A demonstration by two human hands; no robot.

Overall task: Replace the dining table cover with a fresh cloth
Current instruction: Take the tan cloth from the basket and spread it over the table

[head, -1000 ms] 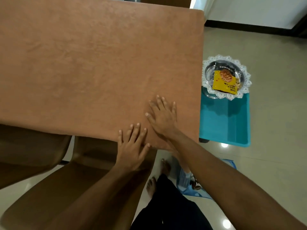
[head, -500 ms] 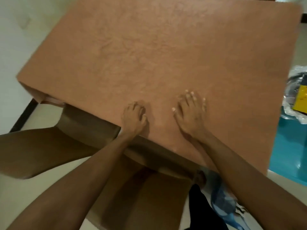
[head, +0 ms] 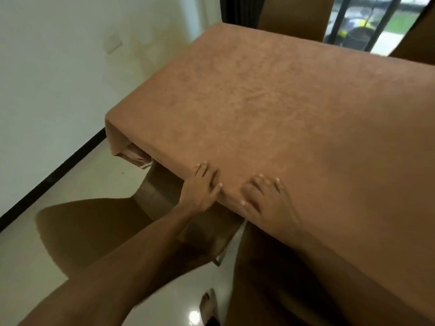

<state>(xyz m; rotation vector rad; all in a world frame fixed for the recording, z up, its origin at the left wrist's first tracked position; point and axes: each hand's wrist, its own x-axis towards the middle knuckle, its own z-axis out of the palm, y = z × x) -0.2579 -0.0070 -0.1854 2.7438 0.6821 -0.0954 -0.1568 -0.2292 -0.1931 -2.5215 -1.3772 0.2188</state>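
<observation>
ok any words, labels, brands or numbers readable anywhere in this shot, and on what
None can be read.
The brown fabric table cover is plain, with no print.
The pale rectangular wall plate shows no marking.
The patterned layer under the cover's left corner is too blurred to read.
The scene through the barred window is blurred, with no legible sign.

Two hands, left hand (head: 200,189) and right hand (head: 266,198), lay on one brown cloth (head: 270,102); one chair (head: 89,231) stood below the left, two chair backs (head: 294,15) (head: 412,48) far beyond both, one bare foot (head: 207,304) beneath
</observation>
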